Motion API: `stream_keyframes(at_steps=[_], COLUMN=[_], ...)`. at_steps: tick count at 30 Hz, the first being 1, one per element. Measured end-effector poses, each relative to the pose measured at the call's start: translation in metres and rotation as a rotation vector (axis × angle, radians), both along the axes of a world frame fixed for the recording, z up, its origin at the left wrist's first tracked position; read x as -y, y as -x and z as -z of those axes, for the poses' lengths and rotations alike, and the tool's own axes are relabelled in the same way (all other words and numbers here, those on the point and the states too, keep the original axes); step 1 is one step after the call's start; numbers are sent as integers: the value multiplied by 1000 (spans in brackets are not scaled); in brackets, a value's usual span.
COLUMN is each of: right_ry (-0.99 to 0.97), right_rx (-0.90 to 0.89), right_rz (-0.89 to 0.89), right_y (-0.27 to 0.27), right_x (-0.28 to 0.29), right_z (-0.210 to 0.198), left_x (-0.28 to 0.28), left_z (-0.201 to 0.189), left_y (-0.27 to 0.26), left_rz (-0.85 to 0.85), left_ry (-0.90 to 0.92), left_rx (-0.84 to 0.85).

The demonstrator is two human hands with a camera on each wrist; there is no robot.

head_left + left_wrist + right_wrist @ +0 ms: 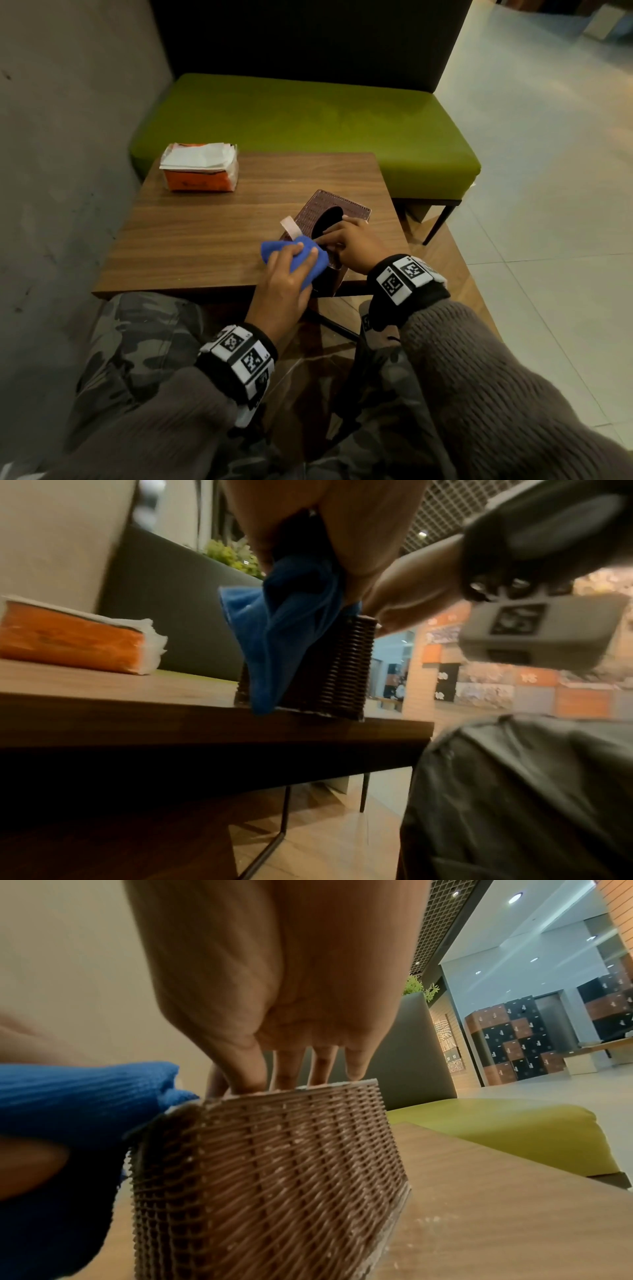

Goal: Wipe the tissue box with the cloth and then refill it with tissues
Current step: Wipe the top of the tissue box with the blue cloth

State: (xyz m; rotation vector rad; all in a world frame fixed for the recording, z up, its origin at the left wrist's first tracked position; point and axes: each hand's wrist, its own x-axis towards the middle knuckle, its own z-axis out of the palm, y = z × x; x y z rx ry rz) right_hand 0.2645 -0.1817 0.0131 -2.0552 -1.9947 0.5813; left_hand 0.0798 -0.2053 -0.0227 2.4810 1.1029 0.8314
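A brown woven tissue box [317, 210] with a dark oval opening stands at the near right edge of the wooden table [205, 233]. My left hand [286, 284] grips a bunched blue cloth [274, 248] and holds it against the box's near left corner. In the left wrist view the cloth [284, 620] hangs down the side of the box [342, 669]. My right hand [352, 243] rests on the box top, with fingers [287, 1066] straight on the upper rim of the box [274, 1164]. An opened orange pack of white tissues [200, 168] lies at the table's far left.
A pale tab [287, 226] sticks up at the box's left side. A green bench [308, 120] with a dark backrest stands beyond the table. A grey wall [68, 137] runs along the left, and tiled floor [548, 205] lies to the right. The box sits near the table's front edge.
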Motion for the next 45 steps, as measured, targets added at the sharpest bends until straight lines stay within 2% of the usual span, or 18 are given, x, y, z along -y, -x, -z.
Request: stream_keyframes(at_steps=[2, 6, 7, 10, 12, 15, 17, 19, 22, 24, 26, 31, 34, 37, 41, 45], right_ry=[9, 25, 27, 39, 49, 47, 55, 67, 81, 77, 80, 92, 98, 106, 104, 120], right_rx=[13, 23, 27, 48, 61, 54, 68, 97, 112, 121, 140, 148, 151, 157, 196, 233], right_rz=[-4, 23, 27, 24, 20, 32, 34, 32, 35, 41, 43, 61, 68, 71, 82, 63], right_y=[1, 4, 4, 5, 6, 8, 11, 13, 14, 16, 19, 26, 28, 30, 31, 29], right_x=[1, 2, 2, 1, 1, 4, 5, 4, 5, 7, 10, 12, 11, 11, 10, 4], right_z=[-2, -1, 0, -1, -2, -5, -7, -8, -10, -14, -18, -23, -24, -24, -25, -27], left_x=[-5, -28, -22, 12, 8, -28, -40, -27, 3, 4, -8, -61, -76, -45, 6, -5], left_z=[2, 4, 2, 3, 2, 3, 0, -2, -5, -5, -6, -14, -22, -22, -15, -20], left_y=[5, 7, 4, -2, 3, 10, 12, 8, 6, 9, 12, 13, 9, 2, 0, 6], left_rz=[29, -222, -199, 48, 94, -148, -239, -160, 92, 160, 119, -166, -213, -166, 24, 61], left_ry=[-14, 171, 165, 37, 42, 202, 202, 190, 89, 30, 32, 165, 188, 221, 79, -26], left_rx=[7, 161, 153, 40, 49, 179, 228, 157, 18, -15, -20, 4, 29, 8, -27, -124])
